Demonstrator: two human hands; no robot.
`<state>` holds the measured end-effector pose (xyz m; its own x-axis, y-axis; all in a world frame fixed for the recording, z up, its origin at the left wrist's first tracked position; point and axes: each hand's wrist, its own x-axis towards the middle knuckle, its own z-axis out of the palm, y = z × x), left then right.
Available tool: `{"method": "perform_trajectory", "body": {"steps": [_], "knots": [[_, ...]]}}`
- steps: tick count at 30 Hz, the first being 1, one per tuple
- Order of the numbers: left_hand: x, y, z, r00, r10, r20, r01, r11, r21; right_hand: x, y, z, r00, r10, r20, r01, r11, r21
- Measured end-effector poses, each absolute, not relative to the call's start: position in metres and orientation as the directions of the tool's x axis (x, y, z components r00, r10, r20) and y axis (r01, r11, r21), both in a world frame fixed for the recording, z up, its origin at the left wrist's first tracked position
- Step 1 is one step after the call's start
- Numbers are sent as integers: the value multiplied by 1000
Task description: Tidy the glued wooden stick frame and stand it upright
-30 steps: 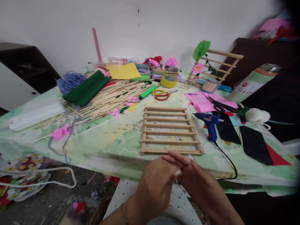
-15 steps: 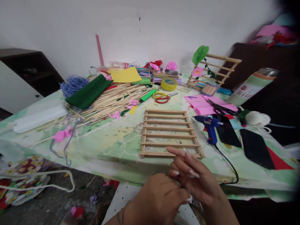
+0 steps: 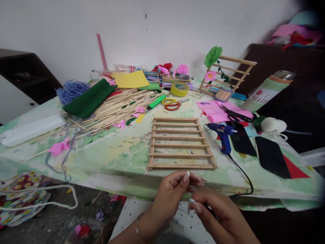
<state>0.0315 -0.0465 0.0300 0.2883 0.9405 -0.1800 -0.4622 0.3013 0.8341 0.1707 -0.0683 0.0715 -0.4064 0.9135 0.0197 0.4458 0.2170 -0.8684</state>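
Just in front of the table's near edge, my left hand (image 3: 169, 195) is loosely bent, with its fingers reaching to the right and its thumb raised over them. Nothing shows in it. Close beside it, my right hand (image 3: 219, 211) is closed, thumb and forefinger together near the left fingertips. Whatever they pinch, if anything, is too small to make out. Beyond both hands a ladder-like frame of wooden sticks (image 3: 179, 146) lies flat on the tablecloth (image 3: 122, 159). A blue glue gun (image 3: 223, 135) rests on its side right of the frame.
Phones (image 3: 271, 156), black scissors (image 3: 235, 115) and a bottle (image 3: 270, 89) are at the right. A stick stand with paper flowers (image 3: 228, 76) rises behind. Leftward lie many thin sticks (image 3: 109, 110), green paper (image 3: 90, 98) and blue yarn (image 3: 72, 91). Red-and-yellow scissors (image 3: 172, 104) lie beyond the frame.
My left hand has turned from a fist, its thumb now up and fingers to the right. My right hand has curled in from its spread fingers and dropped lower. The view has shifted slightly.
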Motion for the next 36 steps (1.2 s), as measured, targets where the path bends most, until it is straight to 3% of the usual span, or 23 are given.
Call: {"method": "perform_trajectory", "body": {"steps": [3, 8, 10, 13, 16, 19, 22, 27, 31, 34, 36], "knots": [[32, -46, 36, 433, 886, -165, -584, 416, 697, 172, -67, 71, -493, 870, 1, 506, 287, -813], [26, -48, 30, 380, 922, -70, -732, 346, 587, 179, -61, 63, -484, 873, -57, 547, 251, -799], [23, -48, 27, 333, 940, -76, -737, 310, 600, 181, -58, 64, -481, 877, -1, 521, 285, -805], [19, -51, 26, 268, 948, -173, -649, 310, 695, 178, -53, 70, -526, 822, 217, 441, 482, -757], [15, -54, 27, 291, 928, -232, -571, 363, 736, 172, -47, 75, -543, 736, 404, 441, 659, -609], [8, -56, 28, 390, 889, -239, -564, 436, 701, 164, -41, 76, -509, 706, 492, 540, 708, -456], [-3, -57, 29, 445, 874, -194, -574, 444, 688, 156, -35, 76, -487, 732, 476, 589, 678, -441], [-26, -53, 36, 492, 863, -115, -426, 354, 833, 138, -25, 81, -630, 726, 277, 527, 661, -534], [-43, -44, 33, 239, 962, -131, -414, 223, 882, 130, -5, 98, -769, 627, 128, 413, 640, -648], [-56, -39, 26, 2, 992, -127, -489, 112, 865, 125, 30, 112, -702, 693, 166, 427, 595, -681], [-60, -39, 24, -79, 989, -122, -514, 64, 855, 116, 64, 117, -612, 775, 156, 531, 549, -645]]}}
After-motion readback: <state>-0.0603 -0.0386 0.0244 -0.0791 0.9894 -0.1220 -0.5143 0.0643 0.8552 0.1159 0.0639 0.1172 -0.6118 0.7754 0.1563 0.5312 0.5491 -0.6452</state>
